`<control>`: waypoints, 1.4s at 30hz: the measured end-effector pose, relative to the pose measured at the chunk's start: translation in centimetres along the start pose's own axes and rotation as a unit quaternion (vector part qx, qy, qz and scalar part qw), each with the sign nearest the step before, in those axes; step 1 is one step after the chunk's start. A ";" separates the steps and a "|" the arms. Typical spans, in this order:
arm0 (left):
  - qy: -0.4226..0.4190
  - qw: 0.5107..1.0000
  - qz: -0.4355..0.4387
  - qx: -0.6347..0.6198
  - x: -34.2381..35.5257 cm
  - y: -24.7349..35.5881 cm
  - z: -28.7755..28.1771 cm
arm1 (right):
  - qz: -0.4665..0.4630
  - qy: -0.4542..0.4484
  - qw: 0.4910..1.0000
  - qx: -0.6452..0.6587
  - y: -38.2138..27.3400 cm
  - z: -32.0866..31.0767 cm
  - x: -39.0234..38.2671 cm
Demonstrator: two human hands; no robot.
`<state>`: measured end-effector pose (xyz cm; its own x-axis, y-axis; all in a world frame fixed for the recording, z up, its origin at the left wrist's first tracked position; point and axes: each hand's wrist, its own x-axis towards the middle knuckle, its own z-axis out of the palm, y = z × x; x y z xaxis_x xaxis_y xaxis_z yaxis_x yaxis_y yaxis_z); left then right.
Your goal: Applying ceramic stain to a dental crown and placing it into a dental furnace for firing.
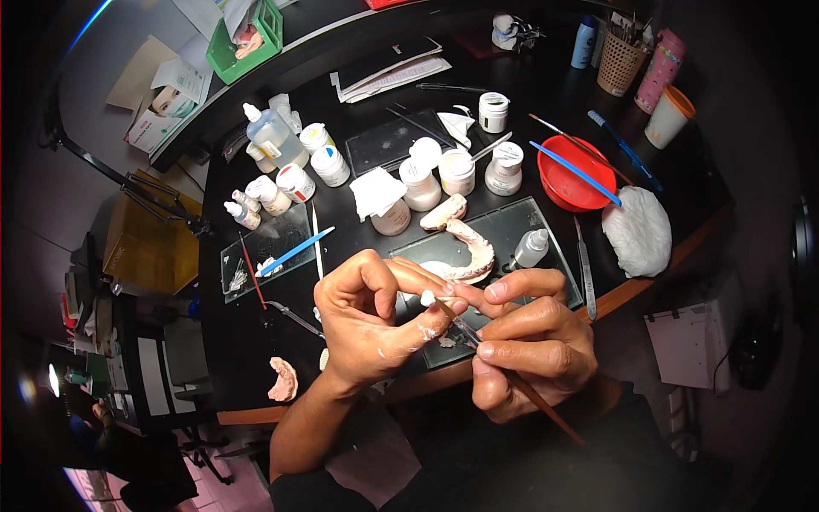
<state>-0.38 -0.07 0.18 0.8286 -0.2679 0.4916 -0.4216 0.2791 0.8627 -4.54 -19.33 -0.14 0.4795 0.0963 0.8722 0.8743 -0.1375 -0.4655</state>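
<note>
Above the front edge of the table, my left hand is closed on a small white tooth-like piece, which shows at the thumb and fingertips. White powder or paste marks its thumb. My right hand pinches a thin brush with a reddish-brown handle that slants down to the right. The brush's tip end meets the left fingertips just by the white piece; I cannot tell whether the two touch. Behind my hands, a pinkish dental arch model and a small dropper bottle rest on a glass slab.
Several white jars stand behind the slab. A red bowl with a blue-handled tool across it sits right, beside a white cloth wad. A second slab lies left. A pink model piece lies near the front edge.
</note>
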 end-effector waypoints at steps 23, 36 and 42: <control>0.007 1.000 0.009 -0.003 0.1 0.1 0.1 | 0.030 0.061 0.995 0.074 0.6 0.3 -0.1; -0.008 1.000 0.008 0.015 0.0 0.1 0.1 | 0.036 0.037 0.996 0.071 0.5 -0.2 -0.3; -0.016 0.993 0.054 0.102 0.0 0.4 0.2 | 0.066 0.072 0.980 0.175 1.4 0.5 -0.9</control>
<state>-0.61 -0.17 0.57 0.7635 -0.2757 0.5840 -0.5764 0.1171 0.8088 -3.75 -19.09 -1.64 0.5966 -0.0434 0.8014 0.7898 0.2091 -0.5766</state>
